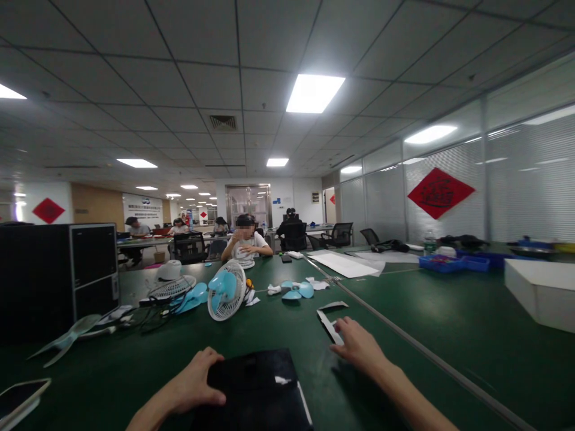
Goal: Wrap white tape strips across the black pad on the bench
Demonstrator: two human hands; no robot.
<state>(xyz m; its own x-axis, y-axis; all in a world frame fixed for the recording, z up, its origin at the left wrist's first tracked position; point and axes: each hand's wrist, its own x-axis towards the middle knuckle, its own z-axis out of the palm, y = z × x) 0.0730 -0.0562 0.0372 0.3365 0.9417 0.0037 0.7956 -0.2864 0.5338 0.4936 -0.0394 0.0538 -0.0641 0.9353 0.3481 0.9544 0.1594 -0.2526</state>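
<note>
Left hand [194, 378] with grip spread against black case [254, 380], right hand [360, 345] at white strip [326, 324], pinch unclear

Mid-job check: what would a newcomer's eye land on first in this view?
Probably the large red diamond sign on the glass partition at right, vivid against the grey. Next, the white and light-blue fan part, tilted on the green table left of centre. In the foreground, the left hand is on a black flat object, the right hand at a pale flat piece.
</note>
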